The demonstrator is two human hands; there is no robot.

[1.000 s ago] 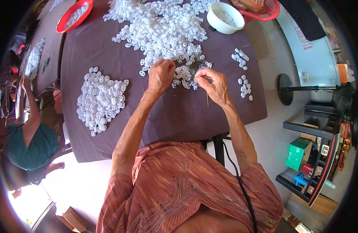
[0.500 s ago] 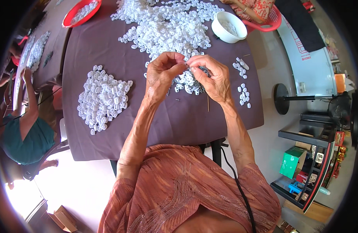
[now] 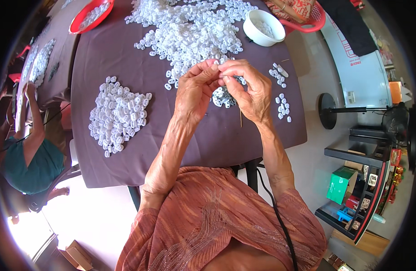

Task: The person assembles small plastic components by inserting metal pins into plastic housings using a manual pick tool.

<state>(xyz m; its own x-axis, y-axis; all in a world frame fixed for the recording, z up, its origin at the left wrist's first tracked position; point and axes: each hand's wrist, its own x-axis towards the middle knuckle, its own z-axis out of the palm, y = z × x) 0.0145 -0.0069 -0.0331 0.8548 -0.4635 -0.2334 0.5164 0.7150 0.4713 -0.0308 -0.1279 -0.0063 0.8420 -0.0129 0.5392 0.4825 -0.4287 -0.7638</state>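
My left hand (image 3: 194, 90) and my right hand (image 3: 248, 88) meet fingertip to fingertip over the far middle of the table. Between the left thumb and fingers is a small white oval plastic piece (image 3: 216, 63). The right thumb and forefinger are pinched close beside it; what they grip is too small to make out. Beneath the hands lies a small heap of white and dark grey parts (image 3: 223, 98), partly hidden by my fingers. A thin brown stick (image 3: 241, 119) pokes out below the right hand. Left of my hands sits a pile of white oval pieces (image 3: 117, 115).
A large heap of white pieces (image 3: 194, 38) spreads across the far side. A white bowl (image 3: 265, 39) and red basins (image 3: 73, 28) hold more. Two small groups of pieces (image 3: 283, 108) lie at the right. Another person (image 3: 32, 158) sits at the left table.
My left hand has shifted slightly right and its fingers have closed in nearer the right hand. The white piece shows more clearly at the fingertips.
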